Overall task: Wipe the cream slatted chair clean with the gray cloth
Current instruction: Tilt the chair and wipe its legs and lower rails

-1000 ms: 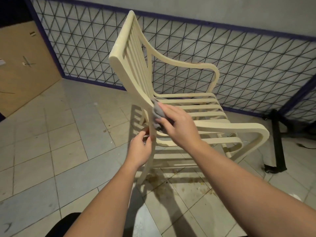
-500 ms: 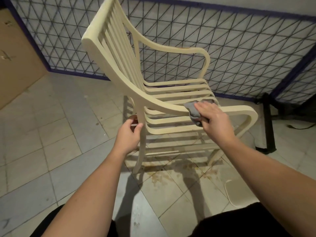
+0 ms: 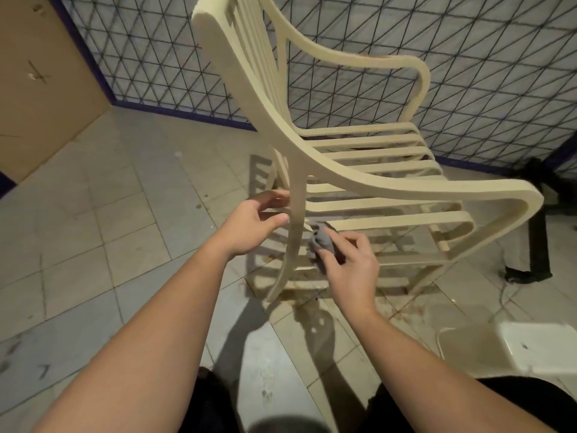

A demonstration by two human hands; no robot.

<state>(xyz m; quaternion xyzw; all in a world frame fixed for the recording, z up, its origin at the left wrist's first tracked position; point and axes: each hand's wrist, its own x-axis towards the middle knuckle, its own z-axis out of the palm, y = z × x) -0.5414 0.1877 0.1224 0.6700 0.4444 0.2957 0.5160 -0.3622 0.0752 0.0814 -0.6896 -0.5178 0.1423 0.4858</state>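
The cream slatted chair [image 3: 390,185] stands on the tiled floor with its back to the left and its seat facing right. My left hand [image 3: 254,225] curls thumb and fingers around the near rear leg [image 3: 296,195], just below the seat. The bunched gray cloth [image 3: 321,240] is pinched in my right hand [image 3: 351,265] and pressed against the right side of the same leg, a little lower than my left hand. Part of the cloth is hidden under my fingers.
A black wire-mesh fence with a purple frame [image 3: 468,73] runs close behind the chair. A tan board [image 3: 40,76] stands at the left. A white plastic object [image 3: 530,348] lies at the lower right and a black stand [image 3: 537,245] beside the chair. Brown stains mark the tiles under the chair.
My right hand has carried the cloth from the near armrest down to the rear leg. My left hand has stayed at that leg. The view has tilted lower and closer.
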